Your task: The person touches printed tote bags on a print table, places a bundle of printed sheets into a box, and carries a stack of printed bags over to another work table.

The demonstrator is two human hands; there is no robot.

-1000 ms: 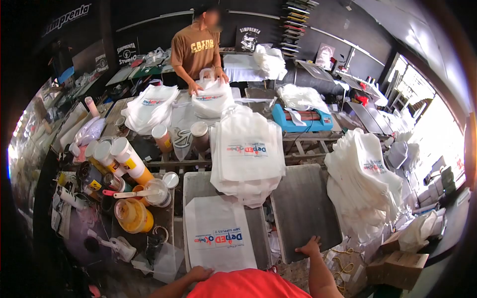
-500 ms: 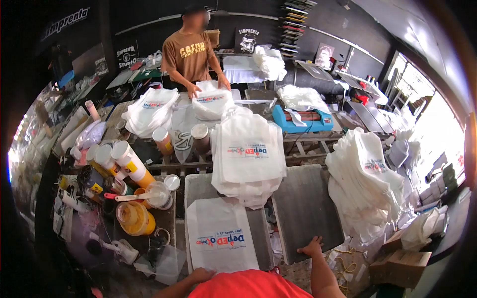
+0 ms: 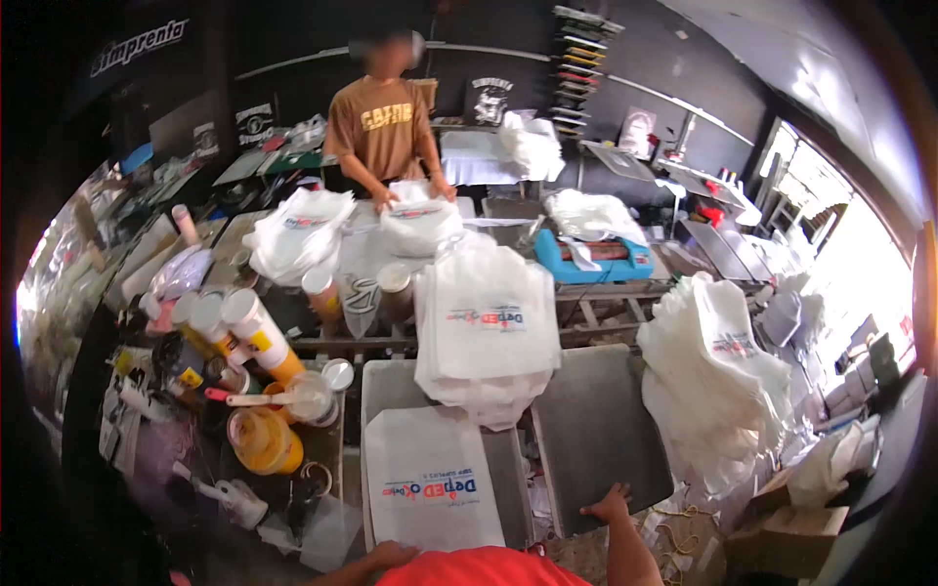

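Note:
A white printed bag (image 3: 430,469) lies flat on the left grey board (image 3: 506,459). At that bag's bottom left edge is my left hand (image 3: 393,555), its fingers partly hidden by the red shirt. My right hand (image 3: 610,503) rests with fingers spread on the lower edge of the right grey board (image 3: 598,420) and holds nothing. Beyond the boards sits a stack of white printed bags (image 3: 487,322). Another large pile of bags (image 3: 718,361) stands to the right of the right board.
Across the table a person in a brown shirt (image 3: 383,132) handles white bags (image 3: 420,227). Ink tubs and a yellow bucket (image 3: 264,439) crowd the left side. A blue machine (image 3: 593,259) is at the back; a cardboard box (image 3: 791,532) stands at lower right.
The view has tilted up slightly, so the tables appear lower. The person opposite has straightened up, hands still on the bags. My hands have stayed at much the same places.

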